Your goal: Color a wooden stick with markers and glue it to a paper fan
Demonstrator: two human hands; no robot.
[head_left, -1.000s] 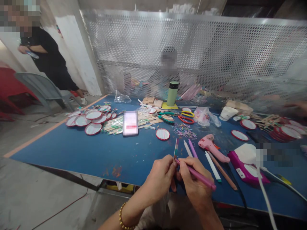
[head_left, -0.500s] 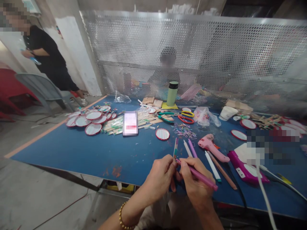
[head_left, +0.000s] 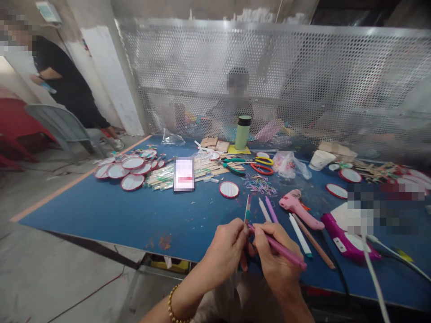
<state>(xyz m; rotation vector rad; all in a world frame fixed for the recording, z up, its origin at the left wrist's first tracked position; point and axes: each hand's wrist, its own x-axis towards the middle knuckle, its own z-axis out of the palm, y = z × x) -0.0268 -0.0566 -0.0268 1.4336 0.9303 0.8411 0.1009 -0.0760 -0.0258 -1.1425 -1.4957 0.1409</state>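
Pinched in my left hand (head_left: pixel 226 246) is a thin flat wooden stick (head_left: pixel 248 207) with purple and green colouring on its upper part. My right hand (head_left: pixel 276 260) grips a pink marker pen (head_left: pixel 287 252) like a writing tool, its tip against or very close to the stick just above the left fingers. The stick's lower end is hidden by my hands. Beyond them lie a white pen (head_left: pixel 264 209), a purple pen (head_left: pixel 271 209), a white pen with a green end (head_left: pixel 301 235) and a brown pen (head_left: pixel 314 242).
A round red-rimmed disc (head_left: pixel 229 189) lies ahead, with a phone (head_left: pixel 184 175) on its left. Pliers (head_left: pixel 234 169), a pink glue gun (head_left: pixel 299 209) and a magenta device (head_left: pixel 348 240) with cables surround the work spot. A green bottle (head_left: pixel 242 134) stands at the back; a person (head_left: pixel 63 80) stands left.
The view has shifted slightly, moving the table items a little right and down. My hands keep almost the same pose on the stick and marker pen.
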